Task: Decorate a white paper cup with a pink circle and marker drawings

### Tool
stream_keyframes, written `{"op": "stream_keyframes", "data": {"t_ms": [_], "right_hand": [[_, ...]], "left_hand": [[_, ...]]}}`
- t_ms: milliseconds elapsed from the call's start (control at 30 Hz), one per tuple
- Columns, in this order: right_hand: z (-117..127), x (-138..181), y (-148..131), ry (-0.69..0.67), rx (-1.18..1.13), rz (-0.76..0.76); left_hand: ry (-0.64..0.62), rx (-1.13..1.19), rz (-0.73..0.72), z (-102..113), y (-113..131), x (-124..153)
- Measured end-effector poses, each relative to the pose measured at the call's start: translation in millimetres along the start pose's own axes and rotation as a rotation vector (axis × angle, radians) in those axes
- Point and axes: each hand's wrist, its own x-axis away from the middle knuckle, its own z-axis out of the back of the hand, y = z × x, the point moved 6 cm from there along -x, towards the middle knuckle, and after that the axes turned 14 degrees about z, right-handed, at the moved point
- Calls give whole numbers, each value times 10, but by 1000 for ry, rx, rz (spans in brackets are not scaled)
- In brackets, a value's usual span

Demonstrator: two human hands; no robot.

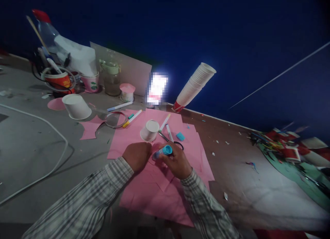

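Observation:
My right hand [175, 161] is closed around a glue stick [163, 151] with a blue cap, held low over the pink paper sheets [160, 194]. My left hand [138, 156] is curled beside it, knuckles up, pressing on the pink paper; what its fingers hold is hidden. Just beyond the hands an upturned white paper cup [149, 130] stands on the pink paper. Scissors [172, 141] and a small blue eraser [180, 136] lie to the right of the cup. Both forearms wear checked sleeves.
Markers [132, 118] and a tape ring [115, 119] lie beyond the cup. A larger upturned cup [76, 106], a jar [111, 78] and a tub of tools [58, 79] stand at the back left. A cup stack [195, 86] leans on the blue wall. Craft clutter [291, 151] fills the right. A white cable [48, 129] curves left.

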Motion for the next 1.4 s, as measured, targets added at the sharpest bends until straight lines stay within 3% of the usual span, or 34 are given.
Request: {"op": "stream_keyframes", "data": {"t_ms": [167, 300, 500, 600, 767, 900, 1067, 1233, 1400], "right_hand": [[-26, 20, -15, -105, 124, 54], [135, 54, 48, -116, 204, -32], [349, 117, 174, 94, -177, -263], [247, 105, 146, 138, -175, -215], [-19, 21, 55, 62, 16, -36], [-56, -4, 11, -14, 115, 56], [120, 55, 88, -12, 243, -24], [330, 107, 138, 126, -23, -184], [147, 31, -34, 56, -27, -117]], "left_hand": [[-9, -17, -15, 11, 17, -4], [-21, -18, -14, 20, 23, 9], [17, -21, -9, -13, -5, 2], [31, -17, -9, -13, -8, -3], [4, -20, 3, -15, -6, -14], [-6, -24, 2, -14, 1, -12], [-17, -11, -5, 22, 17, 17], [11, -4, -4, -2, -1, 2], [53, 7, -11, -49, -31, -30]]}}
